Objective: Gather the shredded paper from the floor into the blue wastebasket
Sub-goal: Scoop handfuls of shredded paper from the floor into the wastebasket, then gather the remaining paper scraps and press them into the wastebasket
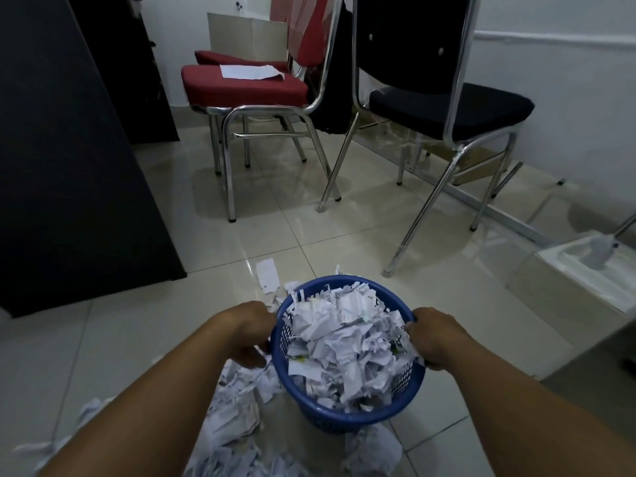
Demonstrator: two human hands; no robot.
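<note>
The blue wastebasket [339, 420] stands on the tiled floor in the lower middle, heaped with crumpled and shredded white paper [347, 342]. My left hand [249, 333] grips its left rim, and my right hand [435, 333] grips its right rim, thumb over the edge. More shredded paper [237, 411] lies on the floor to the basket's lower left and in front of it. A flat white scrap [267, 275] lies just beyond the basket.
A red chrome-legged chair [246, 86] with a sheet of paper on its seat stands behind, a black chair [451, 105] to its right. A dark cabinet [69, 149] fills the left. A white box [585, 280] sits at right.
</note>
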